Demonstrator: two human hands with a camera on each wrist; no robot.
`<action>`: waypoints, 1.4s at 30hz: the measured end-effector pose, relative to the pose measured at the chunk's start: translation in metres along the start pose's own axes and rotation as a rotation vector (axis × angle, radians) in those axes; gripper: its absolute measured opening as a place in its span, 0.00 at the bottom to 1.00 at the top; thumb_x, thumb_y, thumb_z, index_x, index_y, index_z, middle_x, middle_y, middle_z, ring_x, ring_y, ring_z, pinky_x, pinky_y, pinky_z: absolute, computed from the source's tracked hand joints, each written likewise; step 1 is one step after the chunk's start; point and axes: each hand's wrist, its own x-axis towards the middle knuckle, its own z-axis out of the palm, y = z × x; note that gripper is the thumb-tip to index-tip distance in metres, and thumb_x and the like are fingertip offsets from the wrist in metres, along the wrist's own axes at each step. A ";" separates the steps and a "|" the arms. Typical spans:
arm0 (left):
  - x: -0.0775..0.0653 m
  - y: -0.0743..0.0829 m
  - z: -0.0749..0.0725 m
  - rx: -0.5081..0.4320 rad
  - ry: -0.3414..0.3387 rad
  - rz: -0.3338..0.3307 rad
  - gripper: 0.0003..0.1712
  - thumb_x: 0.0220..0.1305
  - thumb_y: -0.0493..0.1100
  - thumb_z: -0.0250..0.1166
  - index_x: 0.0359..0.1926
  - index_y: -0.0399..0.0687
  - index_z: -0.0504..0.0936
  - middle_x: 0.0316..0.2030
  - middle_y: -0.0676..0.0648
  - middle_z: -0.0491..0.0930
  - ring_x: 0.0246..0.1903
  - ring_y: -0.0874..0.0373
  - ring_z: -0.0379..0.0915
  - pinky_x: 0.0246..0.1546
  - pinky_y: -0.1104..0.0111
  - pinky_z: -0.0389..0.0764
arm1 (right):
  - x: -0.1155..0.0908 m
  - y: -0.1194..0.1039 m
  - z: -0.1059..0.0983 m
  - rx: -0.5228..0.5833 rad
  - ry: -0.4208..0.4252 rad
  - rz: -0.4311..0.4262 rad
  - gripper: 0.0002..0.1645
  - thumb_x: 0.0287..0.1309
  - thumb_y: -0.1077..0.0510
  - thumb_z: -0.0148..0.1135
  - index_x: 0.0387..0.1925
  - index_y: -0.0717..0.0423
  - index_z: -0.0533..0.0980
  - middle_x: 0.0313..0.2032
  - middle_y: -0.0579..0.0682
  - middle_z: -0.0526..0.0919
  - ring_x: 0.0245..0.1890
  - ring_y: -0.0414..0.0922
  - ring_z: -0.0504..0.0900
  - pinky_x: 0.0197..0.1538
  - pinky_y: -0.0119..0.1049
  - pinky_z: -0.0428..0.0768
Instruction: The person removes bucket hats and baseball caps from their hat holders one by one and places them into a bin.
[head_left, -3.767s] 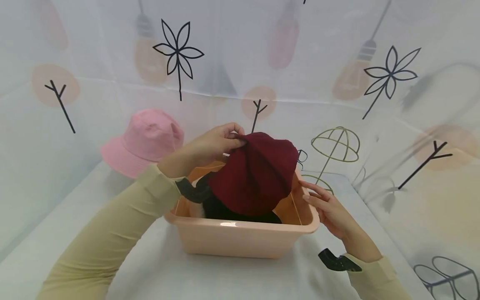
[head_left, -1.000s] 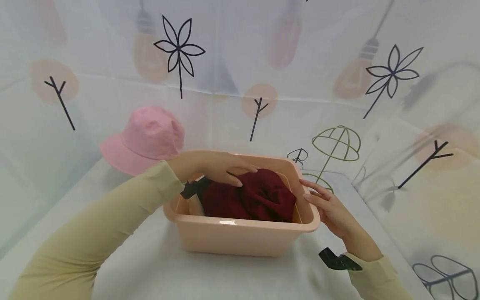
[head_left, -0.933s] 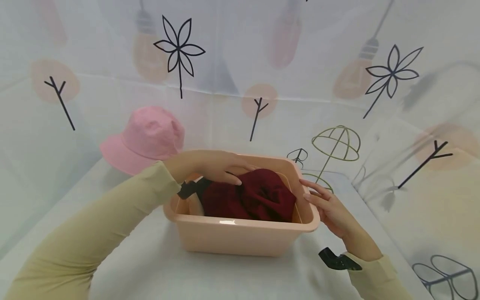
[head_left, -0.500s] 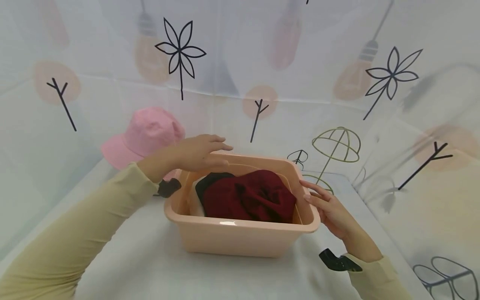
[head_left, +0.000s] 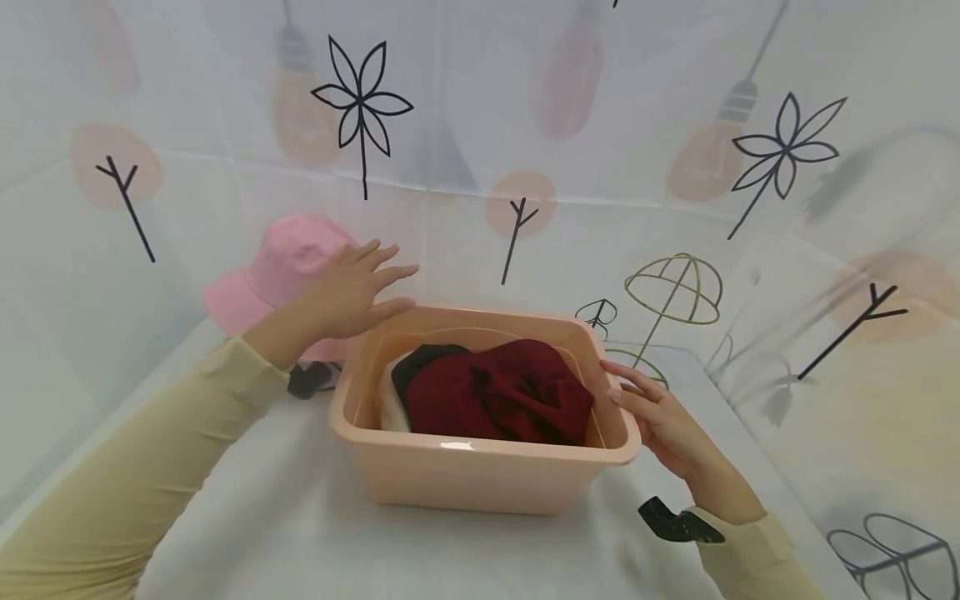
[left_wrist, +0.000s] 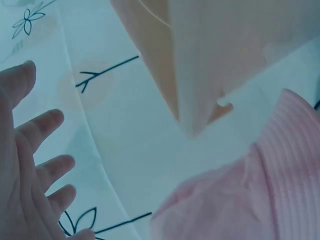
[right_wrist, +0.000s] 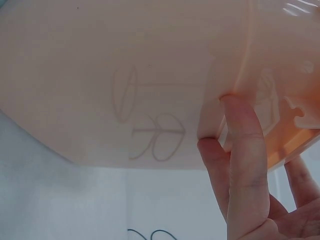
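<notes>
In the head view my left hand (head_left: 341,292) hovers with fingers spread above the back left corner of a peach plastic basin (head_left: 480,475), in front of a pink bucket hat (head_left: 288,258). The left wrist view shows the same hand (left_wrist: 25,165) holding nothing, apart from the hat (left_wrist: 215,205). A dark red hat (head_left: 510,392) lies crumpled in the basin, over a dark green or black item (head_left: 423,360) and a cream item (head_left: 392,404), both largely covered. My right hand (head_left: 667,421) holds the basin's right rim, some fingertips (right_wrist: 242,117) against its outer side in the right wrist view.
The basin stands on a white-covered table (head_left: 480,558). Behind it hangs a pale printed cloth (head_left: 450,225) with plant and lamp drawings. A black band (head_left: 678,523) is on the right wrist.
Earlier my left hand held the dark red hat above the basin; the hat now lies inside. The left hand has let go and moved left to the pink hat. The right hand has stayed put.
</notes>
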 end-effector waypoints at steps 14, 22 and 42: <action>-0.015 -0.046 0.003 0.028 0.155 -0.235 0.36 0.67 0.61 0.48 0.71 0.54 0.56 0.70 0.38 0.45 0.68 0.38 0.28 0.59 0.37 0.26 | -0.001 -0.001 0.000 -0.007 0.000 0.000 0.28 0.67 0.55 0.50 0.68 0.47 0.60 0.52 0.48 0.72 0.45 0.41 0.79 0.43 0.39 0.80; -0.026 -0.072 0.008 -0.130 0.341 -0.284 0.46 0.56 0.60 0.63 0.70 0.49 0.55 0.68 0.35 0.50 0.67 0.35 0.36 0.59 0.35 0.34 | -0.002 -0.001 0.000 -0.012 0.006 0.000 0.28 0.67 0.55 0.49 0.68 0.47 0.60 0.52 0.48 0.72 0.46 0.41 0.79 0.44 0.39 0.80; -0.037 -0.111 0.034 -0.650 0.486 -0.533 0.54 0.51 0.60 0.68 0.72 0.47 0.51 0.67 0.36 0.53 0.64 0.38 0.49 0.60 0.46 0.57 | -0.001 0.000 0.000 0.004 -0.007 -0.005 0.28 0.68 0.56 0.49 0.67 0.47 0.60 0.51 0.48 0.73 0.44 0.41 0.80 0.43 0.38 0.80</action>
